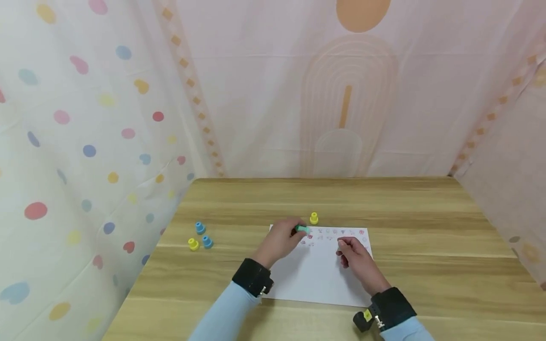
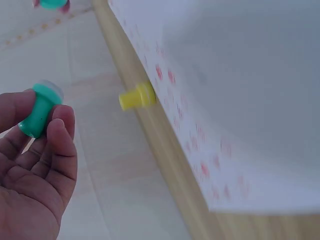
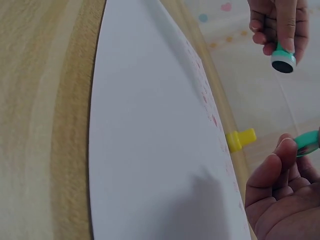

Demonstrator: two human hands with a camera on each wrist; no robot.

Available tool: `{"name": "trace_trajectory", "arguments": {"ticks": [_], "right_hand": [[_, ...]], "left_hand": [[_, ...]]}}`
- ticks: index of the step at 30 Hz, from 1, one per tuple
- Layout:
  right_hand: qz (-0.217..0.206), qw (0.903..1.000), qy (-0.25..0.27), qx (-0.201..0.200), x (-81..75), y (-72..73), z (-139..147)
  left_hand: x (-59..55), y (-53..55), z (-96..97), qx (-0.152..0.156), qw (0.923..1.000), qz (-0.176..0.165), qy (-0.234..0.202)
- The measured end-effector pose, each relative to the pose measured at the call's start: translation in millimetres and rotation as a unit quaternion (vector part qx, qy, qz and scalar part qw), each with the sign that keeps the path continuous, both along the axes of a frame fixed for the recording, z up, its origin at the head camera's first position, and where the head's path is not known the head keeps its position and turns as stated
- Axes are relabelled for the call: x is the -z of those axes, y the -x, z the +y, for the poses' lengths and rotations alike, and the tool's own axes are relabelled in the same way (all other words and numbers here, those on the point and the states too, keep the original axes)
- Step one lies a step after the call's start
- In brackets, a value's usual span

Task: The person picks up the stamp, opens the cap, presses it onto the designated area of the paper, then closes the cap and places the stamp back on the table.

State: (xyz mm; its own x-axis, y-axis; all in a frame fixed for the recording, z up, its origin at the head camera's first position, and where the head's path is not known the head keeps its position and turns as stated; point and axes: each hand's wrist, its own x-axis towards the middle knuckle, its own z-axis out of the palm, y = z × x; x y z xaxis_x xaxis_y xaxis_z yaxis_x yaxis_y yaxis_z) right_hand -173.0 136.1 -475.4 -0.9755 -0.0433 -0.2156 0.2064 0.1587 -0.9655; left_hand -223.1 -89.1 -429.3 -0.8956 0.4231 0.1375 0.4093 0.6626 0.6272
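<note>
My left hand [image 1: 279,241] pinches a small green stamp [image 2: 37,115] between thumb and fingers, above the far left part of a white paper sheet [image 1: 315,279]. In the right wrist view the stamp's round dark face [image 3: 283,66] shows, ringed by a pale rim. My right hand [image 1: 360,265], over the sheet's right side, pinches a green cap [image 3: 306,142] in its fingertips, apart from the stamp. Rows of small reddish and purplish prints [image 1: 334,231] run along the sheet's far edge.
A yellow stamp [image 1: 313,218] stands just beyond the paper's far edge. On the table's left side are two blue stamps [image 1: 200,228] and another yellow stamp [image 1: 193,244]. The wooden table [image 1: 426,227] meets a patterned curtain [image 1: 264,94] at the back.
</note>
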Motion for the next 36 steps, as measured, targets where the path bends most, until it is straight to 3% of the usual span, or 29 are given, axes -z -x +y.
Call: {"name": "trace_trajectory", "arguments": {"ticks": [11, 21, 29, 36], "right_hand": [[-0.015, 0.9994, 0.032, 0.001, 0.7, -2.1, -1.9], [-0.014, 0.9975, 0.069, -0.007, -3.5, -2.4, -6.1], [-0.015, 0.9969, 0.076, -0.016, -6.4, -0.2, -8.9], [-0.016, 0.9967, 0.079, -0.015, -4.2, 1.2, -10.3]], "left_hand": [[12.3, -16.2, 20.6, -0.004, 0.9955, -0.066, -0.068], [18.8, -21.4, 31.0, 0.035, 0.9932, -0.057, -0.095], [14.2, -21.4, 34.6, 0.038, 0.9937, -0.058, -0.088], [17.0, -20.3, 36.4, 0.042, 0.9924, -0.067, -0.094]]}}
